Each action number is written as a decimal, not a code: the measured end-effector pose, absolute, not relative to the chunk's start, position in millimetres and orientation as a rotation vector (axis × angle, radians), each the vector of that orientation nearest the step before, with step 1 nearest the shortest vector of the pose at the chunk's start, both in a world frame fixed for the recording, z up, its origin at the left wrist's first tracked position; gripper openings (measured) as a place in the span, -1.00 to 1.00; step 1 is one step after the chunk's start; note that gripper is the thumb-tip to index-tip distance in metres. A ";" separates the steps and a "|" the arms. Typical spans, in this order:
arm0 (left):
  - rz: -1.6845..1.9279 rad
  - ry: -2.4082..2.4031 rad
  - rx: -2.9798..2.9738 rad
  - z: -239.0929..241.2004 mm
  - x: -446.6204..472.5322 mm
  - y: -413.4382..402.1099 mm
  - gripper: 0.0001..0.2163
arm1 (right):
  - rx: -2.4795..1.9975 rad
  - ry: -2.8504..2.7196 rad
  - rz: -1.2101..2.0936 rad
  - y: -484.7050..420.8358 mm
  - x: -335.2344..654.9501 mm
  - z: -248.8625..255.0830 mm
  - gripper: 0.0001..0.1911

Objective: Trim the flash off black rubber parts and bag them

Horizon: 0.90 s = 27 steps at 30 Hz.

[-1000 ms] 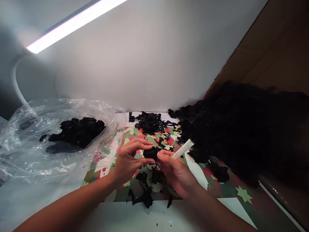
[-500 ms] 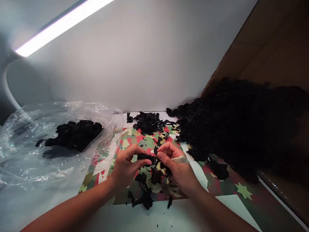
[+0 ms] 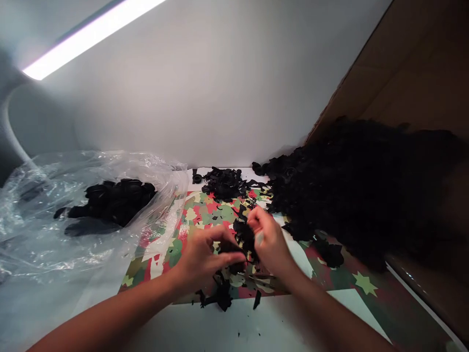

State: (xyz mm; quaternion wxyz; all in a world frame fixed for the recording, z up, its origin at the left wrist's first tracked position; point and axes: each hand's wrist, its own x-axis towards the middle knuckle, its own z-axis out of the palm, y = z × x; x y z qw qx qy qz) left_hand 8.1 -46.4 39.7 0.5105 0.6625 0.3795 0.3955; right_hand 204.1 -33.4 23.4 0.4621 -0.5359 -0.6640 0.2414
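My left hand (image 3: 216, 252) is curled, thumb opposite fingers, around a small dark rubber-like piece (image 3: 227, 248) mostly hidden by the fingers. To its right and slightly higher, my right hand (image 3: 264, 234) is closed with the fingertips pressed together; what it pinches, if anything, is hidden. A pale patch shows on that hand, too unclear to name. Black scraps (image 3: 245, 230) lie between and behind the hands. More torn black bits (image 3: 222, 296) are scattered just below my left hand. A thin metallic tool (image 3: 262, 279), partly covered, rests under my right wrist.
On the left, a clear plastic bag (image 3: 44, 215) holds black pieces (image 3: 117, 200). A small heap of black scraps (image 3: 223, 183) sits at the back. A large black pile (image 3: 340, 190) spills from a cardboard box (image 3: 395, 73) on the right. A lamp (image 3: 95, 36) shines above.
My right hand has pulled away from the piece, up and to the right, and closed more tightly. My left hand has moved slightly right and down with the piece.
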 end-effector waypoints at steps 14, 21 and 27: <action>0.948 0.865 1.304 21.7 -2.9 -30.2 -0.75 | -1.230 -1.642 1.045 -40.0 204.6 41.1 -0.81; 0.890 0.958 1.442 27.4 2.0 -29.7 -0.76 | -1.179 -1.780 0.832 -55.1 185.8 33.1 -0.86; 0.736 0.931 1.484 27.2 4.4 -38.8 -0.70 | -1.422 -1.545 0.590 -26.5 213.3 22.4 -0.86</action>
